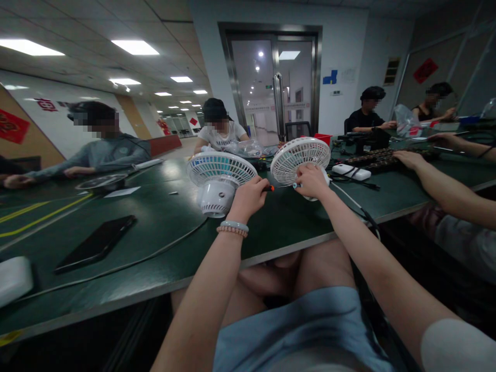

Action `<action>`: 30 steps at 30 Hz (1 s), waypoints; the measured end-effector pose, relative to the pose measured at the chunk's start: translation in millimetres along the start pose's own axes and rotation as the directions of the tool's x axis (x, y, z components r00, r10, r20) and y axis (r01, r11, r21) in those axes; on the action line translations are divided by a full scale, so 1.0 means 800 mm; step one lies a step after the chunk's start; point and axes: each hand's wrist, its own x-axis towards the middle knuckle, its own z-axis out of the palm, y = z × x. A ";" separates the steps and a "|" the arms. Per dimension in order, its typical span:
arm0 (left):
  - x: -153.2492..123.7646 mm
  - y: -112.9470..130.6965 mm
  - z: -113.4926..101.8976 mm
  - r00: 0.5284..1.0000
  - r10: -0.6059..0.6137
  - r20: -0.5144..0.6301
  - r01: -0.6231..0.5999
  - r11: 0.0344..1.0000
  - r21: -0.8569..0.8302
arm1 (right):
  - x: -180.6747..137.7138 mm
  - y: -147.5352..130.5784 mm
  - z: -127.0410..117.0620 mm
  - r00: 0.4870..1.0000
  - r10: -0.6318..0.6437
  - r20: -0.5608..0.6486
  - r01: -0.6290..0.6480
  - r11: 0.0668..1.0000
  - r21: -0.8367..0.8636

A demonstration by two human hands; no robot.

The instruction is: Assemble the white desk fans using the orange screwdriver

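Observation:
My left hand point(250, 197) is closed around a screwdriver with a black and orange handle point(268, 188). From it a thin shaft runs toward my right hand point(312, 181). My right hand is closed beside the back grille of a white fan point(300, 153), and a small blue-ended thing point(297, 185) pokes out between its fingers. What that thing is, I cannot make out. Just behind my left hand stands a second white fan point(217, 194) with its grille tipped upward. My fingers partly cover both fans.
On the green table point(163, 227) lie a black phone point(96, 243), a cable point(155, 254), a white case point(14, 280) and a white power strip point(352, 172). Clear plastic bags point(250, 149) sit behind the fans. Several people sit around; a neighbour's hands point(411, 159) are at the right.

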 end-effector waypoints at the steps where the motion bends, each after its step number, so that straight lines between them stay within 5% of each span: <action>1: 0.000 0.000 -0.001 1.000 0.009 -0.017 -0.009 1.000 -0.003 | 0.000 0.000 0.001 1.000 -0.001 0.000 0.001 1.000 0.000; 9: -0.002 0.002 -0.004 0.986 0.044 -0.160 -0.057 0.995 -0.077 | 0.000 0.001 0.003 1.000 -0.007 -0.026 0.007 1.000 0.001; 23: 0.002 0.007 -0.006 0.937 -0.179 -0.299 0.090 0.953 -0.288 | -0.001 0.000 -0.001 1.000 0.006 -0.001 -0.006 1.000 0.006; 30: 0.006 -0.002 0.004 0.965 -0.156 -0.212 0.080 0.941 -0.329 | -0.001 0.001 0.000 1.000 -0.001 0.004 0.001 1.000 0.001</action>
